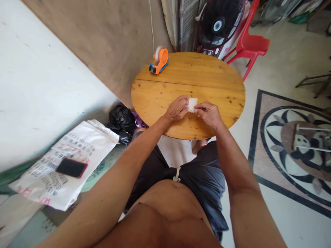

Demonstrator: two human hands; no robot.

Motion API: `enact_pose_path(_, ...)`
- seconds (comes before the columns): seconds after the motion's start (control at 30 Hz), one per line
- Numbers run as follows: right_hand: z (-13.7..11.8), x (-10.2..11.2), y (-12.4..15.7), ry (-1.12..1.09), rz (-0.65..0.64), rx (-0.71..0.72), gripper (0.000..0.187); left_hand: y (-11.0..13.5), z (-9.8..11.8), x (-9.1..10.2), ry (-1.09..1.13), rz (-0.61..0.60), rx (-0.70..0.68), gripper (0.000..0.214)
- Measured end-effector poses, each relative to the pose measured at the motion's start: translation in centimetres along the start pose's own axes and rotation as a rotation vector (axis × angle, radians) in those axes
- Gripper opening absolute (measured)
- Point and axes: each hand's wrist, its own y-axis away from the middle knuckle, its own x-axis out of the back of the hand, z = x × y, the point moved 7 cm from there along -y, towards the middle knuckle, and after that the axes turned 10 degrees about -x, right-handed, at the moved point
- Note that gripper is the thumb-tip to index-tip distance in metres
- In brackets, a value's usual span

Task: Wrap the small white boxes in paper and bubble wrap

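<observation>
Between my hands, over the near half of the round wooden table [214, 79], is a small white piece [192, 104] that looks like folded paper or tissue. My left hand [178, 108] grips its left edge, thumb and fingers closed. On the other side, the thumb and forefinger of my right hand [208, 113] pinch its lower right edge. The piece's exact material is too small to make out. Toward the table's far left stands an orange and blue tape dispenser [161, 60] with a roll of tape on it, apart from both hands.
A black fan [218, 26] and a red plastic chair [252, 44] stand behind the table. To my left, a phone [71, 167] lies on a folded white printed sack [95, 141], near a black plastic bag [121, 122]. A patterned floor panel [279, 137] lies at right.
</observation>
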Motion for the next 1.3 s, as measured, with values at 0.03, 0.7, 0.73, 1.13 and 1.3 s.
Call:
enact_pose_path(0.03,-0.1,0.0,0.0,0.02,0.02,0.018,0.019,0.0,0.0,0.0,0.0,0.002,0.0,0.023)
enact_pose_path(0.7,1.7,-1.1,0.7,-0.116,0.124,-0.22,0.025,-0.1,0.3,-0.1,0.071,0.005,-0.015,0.016)
enact_pose_path(0.73,1.7,-1.1,0.8,-0.137,0.116,-0.227,0.025,-0.1,0.2,-0.1,0.066,-0.005,-0.016,0.015)
enact_pose_path(1.13,1.7,-1.1,0.9,-0.226,0.076,-0.188,0.022,0.2,-1.7,-0.3,0.147,0.036,0.091,0.034)
enact_pose_path(1.3,1.8,-0.5,0.8,-0.213,0.078,-0.156,0.029,0.5,-2.6,-1.3,0.297,-0.01,0.209,0.033)
